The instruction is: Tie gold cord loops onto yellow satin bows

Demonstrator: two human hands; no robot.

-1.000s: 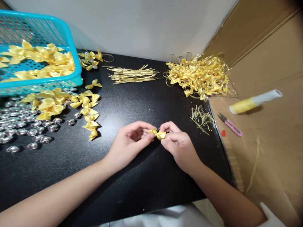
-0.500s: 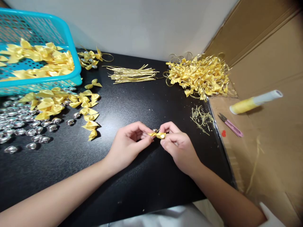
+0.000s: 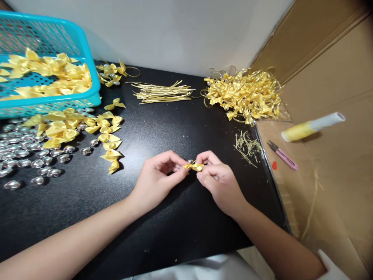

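Note:
Between my two hands is a small yellow ribbon bow [image 3: 197,167], held just above the black table. My left hand [image 3: 163,171] pinches its left end between thumb and forefinger. On the other side my right hand [image 3: 217,177] is closed at the bow's right end, its fingertips bunched together. A silver bead [image 3: 190,161] shows just behind the bow. Whether a thin cord runs inside my fingers is too small to tell.
A blue basket [image 3: 87,58] of yellow bows stands at the left, with silver beads [image 3: 37,163] and loose bows [image 3: 62,130] before it. Gold cords [image 3: 164,92] lie at the back. Finished-looking looped bows [image 3: 244,93], clippings [image 3: 247,147], pink snips [image 3: 282,155] and a tube [image 3: 313,126] are right.
Almost nothing differs. Both hands keep their hold on the bow, and the view has shifted very slightly.

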